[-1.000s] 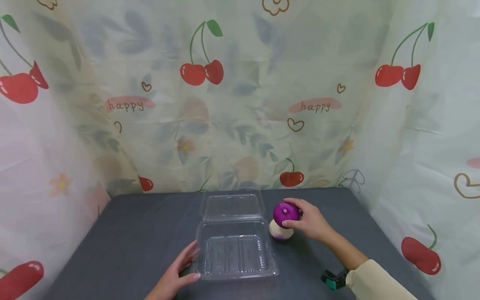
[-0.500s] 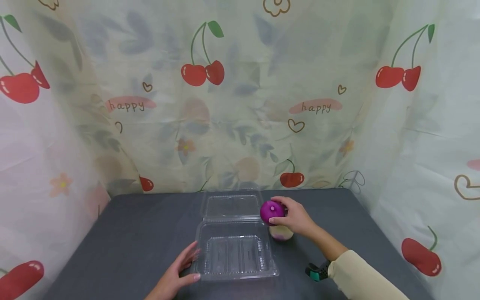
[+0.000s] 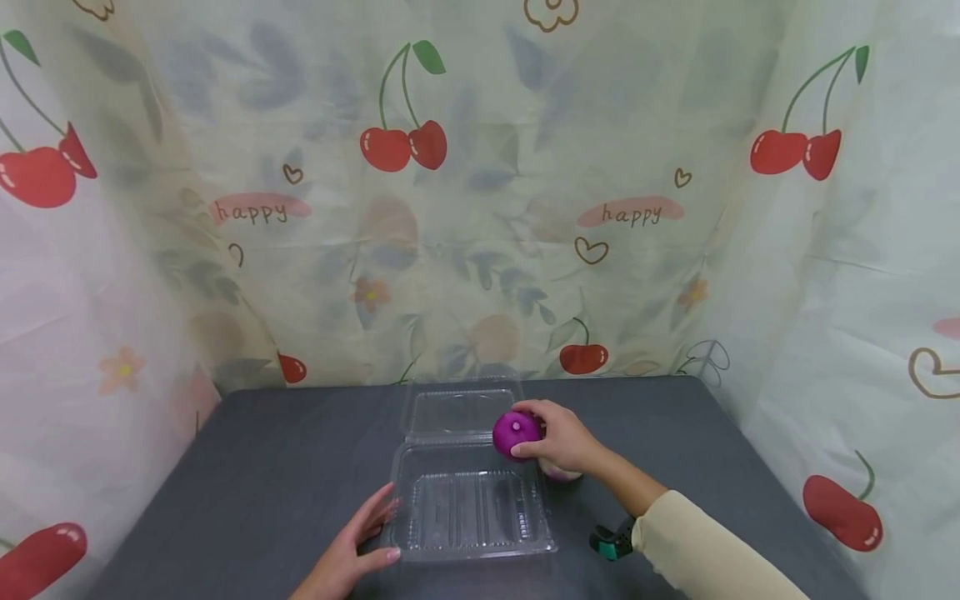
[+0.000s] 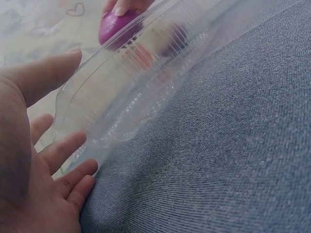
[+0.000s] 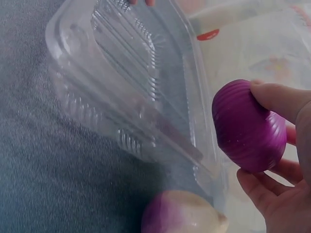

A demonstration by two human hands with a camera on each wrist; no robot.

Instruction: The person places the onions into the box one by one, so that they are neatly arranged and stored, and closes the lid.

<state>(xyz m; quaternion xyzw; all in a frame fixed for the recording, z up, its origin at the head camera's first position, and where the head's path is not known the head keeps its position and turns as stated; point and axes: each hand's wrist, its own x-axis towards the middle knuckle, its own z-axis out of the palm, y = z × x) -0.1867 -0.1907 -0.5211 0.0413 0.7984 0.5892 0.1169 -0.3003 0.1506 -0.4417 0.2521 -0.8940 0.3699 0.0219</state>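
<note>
My right hand grips a purple onion with a pale nub and fine ridges, thumb on one side and fingers on the other. The onion is raised over the back right corner of a clear plastic clamshell container, whose lid lies folded open behind it. My left hand is at the container's left side, fingers spread and loosely extended; in the left wrist view the fingertips are right at its wall. A white and purple turnip sits right of the container, partly hidden by the right hand in the head view.
A dark grey cloth-covered table bears everything. Cherry-patterned curtains close off the back and both sides. A black and teal band is at the right wrist, beside a cream sleeve.
My right hand has carried the onion leftward from above the turnip to over the container's back right corner. The left hand and the container have stayed in place.
</note>
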